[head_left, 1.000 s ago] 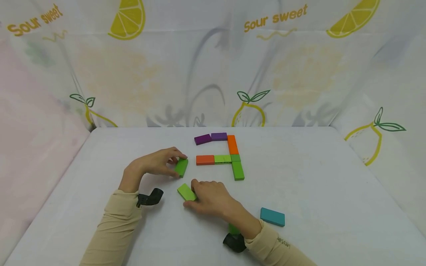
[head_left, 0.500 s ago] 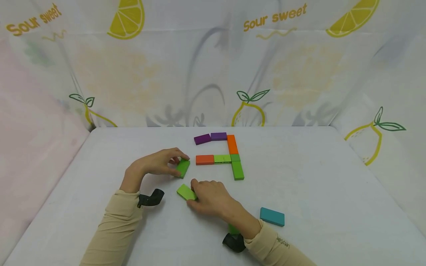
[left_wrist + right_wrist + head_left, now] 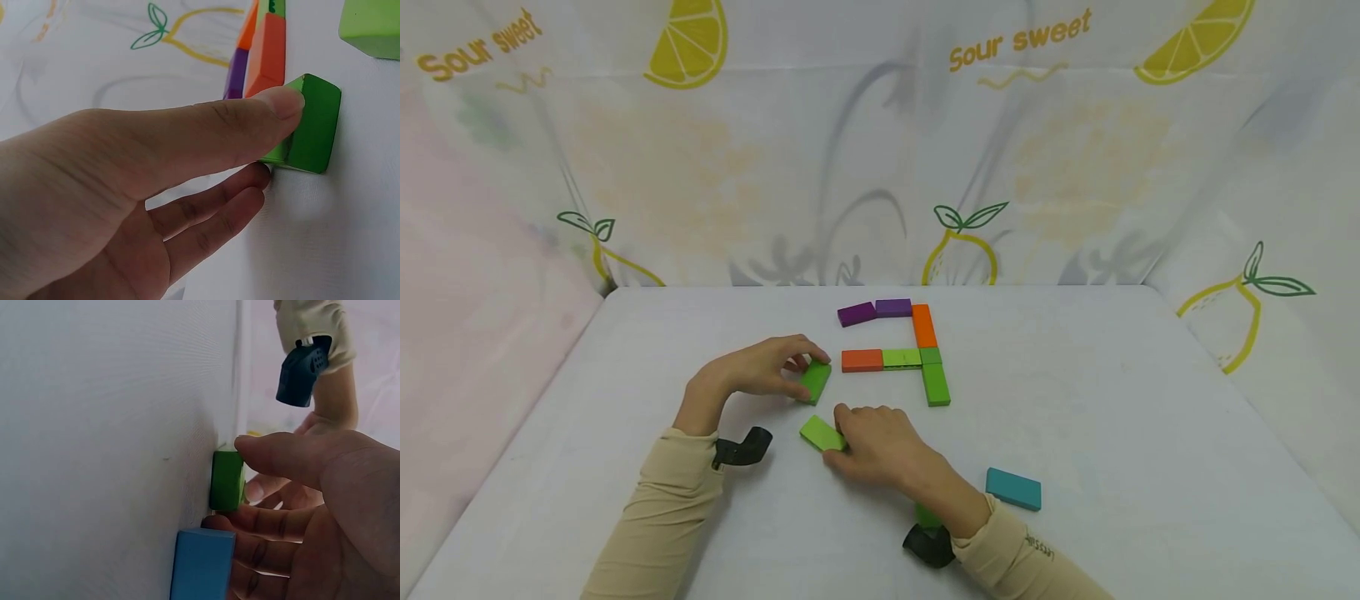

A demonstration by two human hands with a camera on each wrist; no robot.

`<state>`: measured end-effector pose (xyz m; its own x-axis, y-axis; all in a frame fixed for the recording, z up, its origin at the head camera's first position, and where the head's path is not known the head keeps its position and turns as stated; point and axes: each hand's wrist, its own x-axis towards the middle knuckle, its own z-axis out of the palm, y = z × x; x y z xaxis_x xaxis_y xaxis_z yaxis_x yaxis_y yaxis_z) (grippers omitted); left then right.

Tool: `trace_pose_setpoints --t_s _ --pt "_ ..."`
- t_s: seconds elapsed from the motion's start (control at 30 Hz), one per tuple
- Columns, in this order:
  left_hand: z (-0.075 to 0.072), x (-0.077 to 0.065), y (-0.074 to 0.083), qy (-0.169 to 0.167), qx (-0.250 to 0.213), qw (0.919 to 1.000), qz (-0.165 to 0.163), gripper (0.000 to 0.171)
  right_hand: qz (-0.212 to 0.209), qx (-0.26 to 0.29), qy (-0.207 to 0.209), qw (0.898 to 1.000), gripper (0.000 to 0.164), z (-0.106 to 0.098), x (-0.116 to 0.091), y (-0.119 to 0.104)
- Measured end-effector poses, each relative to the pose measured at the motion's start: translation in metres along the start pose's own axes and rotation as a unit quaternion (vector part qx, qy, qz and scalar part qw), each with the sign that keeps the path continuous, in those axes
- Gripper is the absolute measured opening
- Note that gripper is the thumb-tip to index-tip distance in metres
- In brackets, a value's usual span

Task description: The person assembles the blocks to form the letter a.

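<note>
White tabletop [image 3: 1075, 400]; left fingers [image 3: 237, 128] pinch a green block [image 3: 817, 382]; right fingers [image 3: 281, 454] pinch a lime block [image 3: 821, 433]

From my remote station I see a white tabletop [image 3: 1120, 433] with a pale backdrop [image 3: 820, 167] behind it. Orange lettering [image 3: 1020, 40] (I read "Sour sweet" twice), yellow lemon slices [image 3: 687, 43] and outlined lemons [image 3: 1225, 325] with green leaves [image 3: 1285, 286] mark the backdrop; the left side panel [image 3: 475, 292] looks pinkish.

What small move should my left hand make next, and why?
Your left hand pinches a green block; I'd probably nudge it right, toward the red-orange block, since a visible gap separates the two.
</note>
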<state>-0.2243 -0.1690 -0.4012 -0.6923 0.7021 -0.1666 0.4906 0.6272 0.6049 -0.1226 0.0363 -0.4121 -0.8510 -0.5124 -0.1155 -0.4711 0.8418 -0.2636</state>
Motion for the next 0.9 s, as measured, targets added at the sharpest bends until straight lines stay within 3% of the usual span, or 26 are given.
trace_pose_setpoints --t_s 0.6,0.9 --pt "0.0034 0.0033 0.0053 0.003 0.016 0.9999 -0.003 0.049 0.006 0.000 -0.014 1.000 0.026 -0.0036 -0.0013 0.0033" --pt "0.0044 0.0036 0.0057 0.006 0.022 0.9997 0.011 0.048 0.013 -0.007 -0.025 1.000 0.024 -0.0062 -0.0017 0.0060"
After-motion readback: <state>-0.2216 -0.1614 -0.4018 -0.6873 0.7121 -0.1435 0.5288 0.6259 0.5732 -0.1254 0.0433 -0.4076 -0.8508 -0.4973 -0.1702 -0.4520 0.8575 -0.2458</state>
